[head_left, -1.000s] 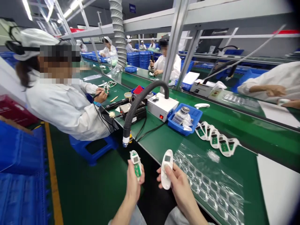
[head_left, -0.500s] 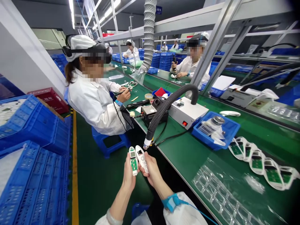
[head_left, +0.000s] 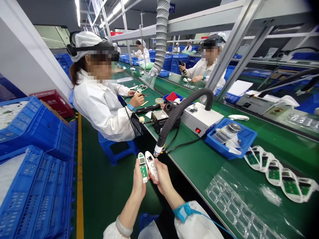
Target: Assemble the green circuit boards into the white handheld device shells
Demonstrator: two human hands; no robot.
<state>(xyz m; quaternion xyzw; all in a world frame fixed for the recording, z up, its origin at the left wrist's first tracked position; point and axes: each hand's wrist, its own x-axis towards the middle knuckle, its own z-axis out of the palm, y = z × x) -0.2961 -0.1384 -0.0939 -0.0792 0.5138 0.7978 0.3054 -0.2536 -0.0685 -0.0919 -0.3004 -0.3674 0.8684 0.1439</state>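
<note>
While my left hand (head_left: 138,186) has its fingers clamped round a white casing with a green board (head_left: 143,168), the fingers of my right hand (head_left: 163,177) grip a white button cover (head_left: 151,164). I hold both pieces side by side, left of the bench edge; whether their rims touch I cannot tell. Near the cover's upper end, in my view, hangs the tip of a black ribbed hose (head_left: 174,119), and a blue strap (head_left: 183,211) rings my right wrist. On the green bench (head_left: 191,162) lie a clear plastic tray (head_left: 233,199) and a row of white casings (head_left: 274,172) near a blue bin (head_left: 218,146), and a co-worker in white (head_left: 99,106) sits ahead on my left
</note>
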